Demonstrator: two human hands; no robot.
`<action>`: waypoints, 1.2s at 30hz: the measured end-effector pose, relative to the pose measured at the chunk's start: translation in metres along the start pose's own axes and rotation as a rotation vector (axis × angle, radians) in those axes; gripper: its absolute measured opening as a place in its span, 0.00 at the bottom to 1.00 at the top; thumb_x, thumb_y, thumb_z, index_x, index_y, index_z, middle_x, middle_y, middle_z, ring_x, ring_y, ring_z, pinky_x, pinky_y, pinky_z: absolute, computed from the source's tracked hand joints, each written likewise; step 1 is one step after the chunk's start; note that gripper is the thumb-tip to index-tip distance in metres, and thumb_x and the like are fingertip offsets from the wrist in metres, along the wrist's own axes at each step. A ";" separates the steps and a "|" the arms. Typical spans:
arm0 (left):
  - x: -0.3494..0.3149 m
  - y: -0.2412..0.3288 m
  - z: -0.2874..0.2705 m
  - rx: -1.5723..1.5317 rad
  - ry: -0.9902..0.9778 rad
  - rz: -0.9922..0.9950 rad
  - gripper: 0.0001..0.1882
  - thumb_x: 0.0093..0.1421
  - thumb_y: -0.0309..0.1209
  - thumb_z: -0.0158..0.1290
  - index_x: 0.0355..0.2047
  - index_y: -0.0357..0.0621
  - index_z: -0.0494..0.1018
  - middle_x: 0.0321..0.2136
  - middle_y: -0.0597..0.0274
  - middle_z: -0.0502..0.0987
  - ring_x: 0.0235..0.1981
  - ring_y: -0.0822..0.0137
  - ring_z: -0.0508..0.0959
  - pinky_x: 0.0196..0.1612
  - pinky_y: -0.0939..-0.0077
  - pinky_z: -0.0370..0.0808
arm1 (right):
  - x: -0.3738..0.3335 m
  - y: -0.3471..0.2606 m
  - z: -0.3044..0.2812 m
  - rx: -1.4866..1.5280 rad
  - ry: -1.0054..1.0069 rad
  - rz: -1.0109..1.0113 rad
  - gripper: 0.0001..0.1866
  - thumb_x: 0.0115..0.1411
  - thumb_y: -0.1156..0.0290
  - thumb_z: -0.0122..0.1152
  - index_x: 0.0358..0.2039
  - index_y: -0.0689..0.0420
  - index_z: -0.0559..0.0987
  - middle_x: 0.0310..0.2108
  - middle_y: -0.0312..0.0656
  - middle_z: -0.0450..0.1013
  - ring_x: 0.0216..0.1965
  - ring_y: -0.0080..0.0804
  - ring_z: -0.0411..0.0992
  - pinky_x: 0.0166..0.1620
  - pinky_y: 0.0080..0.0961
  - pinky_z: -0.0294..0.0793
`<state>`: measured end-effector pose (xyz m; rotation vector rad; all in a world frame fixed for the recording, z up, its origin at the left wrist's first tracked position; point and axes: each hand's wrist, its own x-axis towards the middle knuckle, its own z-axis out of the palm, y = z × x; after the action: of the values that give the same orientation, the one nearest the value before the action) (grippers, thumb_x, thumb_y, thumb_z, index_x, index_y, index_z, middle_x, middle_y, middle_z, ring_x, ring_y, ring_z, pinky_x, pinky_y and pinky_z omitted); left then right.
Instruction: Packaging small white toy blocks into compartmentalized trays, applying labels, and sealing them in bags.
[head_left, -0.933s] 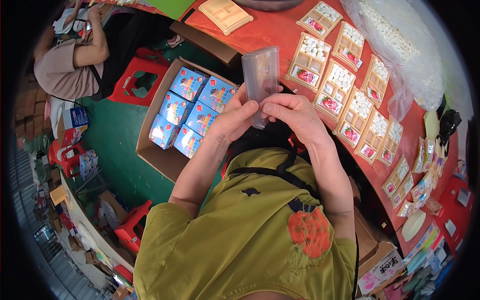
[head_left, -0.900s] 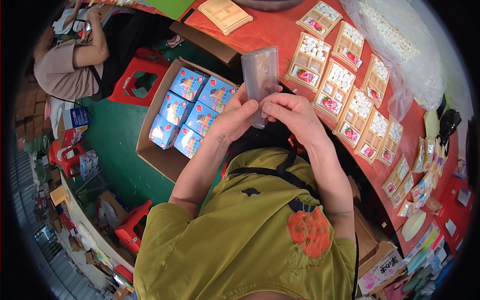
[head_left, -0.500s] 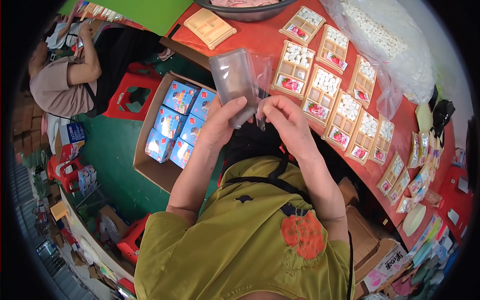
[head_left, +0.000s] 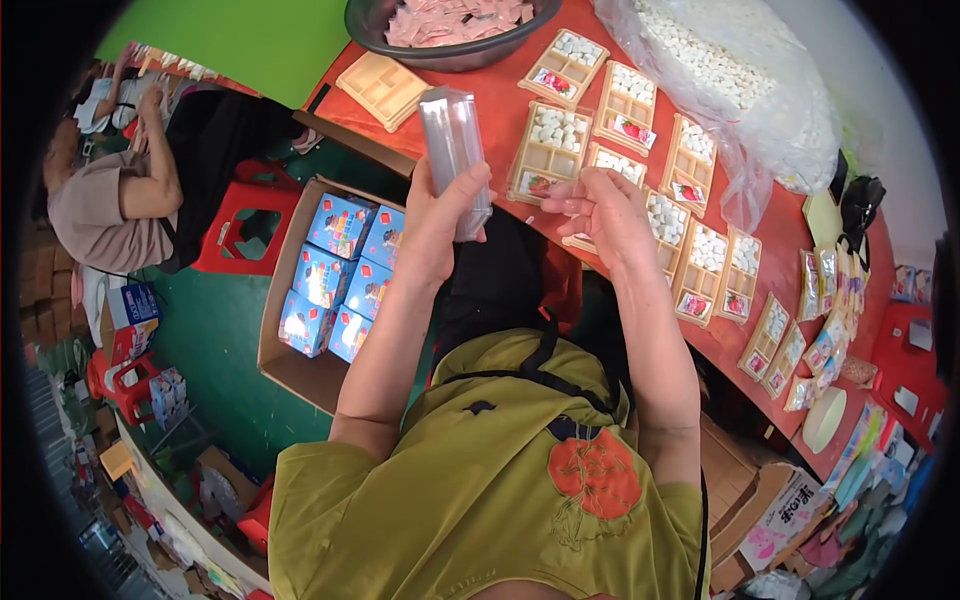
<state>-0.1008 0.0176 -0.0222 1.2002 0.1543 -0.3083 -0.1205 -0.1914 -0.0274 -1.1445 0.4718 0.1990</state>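
My left hand (head_left: 449, 215) is wrapped round a stack of clear plastic bags (head_left: 452, 140), held upright at the table's near edge. To its right, my right hand (head_left: 605, 212) hovers over the nearest trays with its fingers half curled and apart; I see nothing held in them. Cream compartment trays (head_left: 549, 150) stand in rows on the red table, several of them with small white pieces and a strawberry-printed packet. An unfilled cream tray (head_left: 382, 90) lies beyond my left hand.
A grey basin (head_left: 455, 52) of pink packets stands at the far edge. A large clear bag (head_left: 745, 85) of white pieces lies far right. At left, a cardboard box (head_left: 268, 345) holds blue printed boxes (head_left: 320, 275). A red stool (head_left: 240, 225) and another person (head_left: 120, 205) are farther left.
My right hand has come away from the plastic bags and moved right, over the trays. The loose bag edge spread beside the stack no longer shows. The whole view has shifted slightly.
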 end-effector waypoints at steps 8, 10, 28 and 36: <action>-0.009 0.008 0.017 -0.122 -0.115 0.091 0.32 0.58 0.41 0.61 0.55 0.36 0.61 0.38 0.54 0.76 0.34 0.68 0.80 0.18 0.79 0.73 | -0.006 -0.006 -0.001 -0.101 0.064 0.063 0.17 0.66 0.64 0.49 0.42 0.67 0.70 0.35 0.52 0.77 0.31 0.39 0.80 0.26 0.28 0.80; -0.007 0.010 0.023 -0.151 -0.283 -0.060 0.33 0.59 0.44 0.60 0.55 0.36 0.61 0.38 0.54 0.77 0.34 0.69 0.81 0.17 0.80 0.72 | -0.008 -0.006 -0.003 -0.104 0.064 0.064 0.17 0.66 0.63 0.49 0.42 0.67 0.69 0.35 0.52 0.77 0.31 0.39 0.80 0.26 0.27 0.80; 0.010 0.000 0.026 0.054 -0.232 -0.110 0.34 0.60 0.49 0.56 0.56 0.34 0.62 0.35 0.55 0.78 0.32 0.67 0.82 0.16 0.81 0.71 | -0.037 -0.023 0.008 -0.793 0.110 -0.177 0.27 0.66 0.62 0.53 0.57 0.69 0.65 0.41 0.58 0.75 0.24 0.44 0.78 0.26 0.31 0.79; 0.010 -0.002 0.024 -0.038 -0.269 -0.150 0.34 0.59 0.46 0.60 0.55 0.34 0.61 0.33 0.57 0.76 0.28 0.70 0.80 0.16 0.80 0.71 | 0.025 -0.007 0.021 -1.455 0.232 -0.917 0.21 0.60 0.72 0.57 0.53 0.68 0.72 0.53 0.61 0.68 0.51 0.57 0.71 0.53 0.42 0.72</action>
<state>-0.0929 -0.0067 -0.0186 1.1007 0.0157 -0.5922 -0.0903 -0.1776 -0.0266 -2.6965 -0.1404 -0.5025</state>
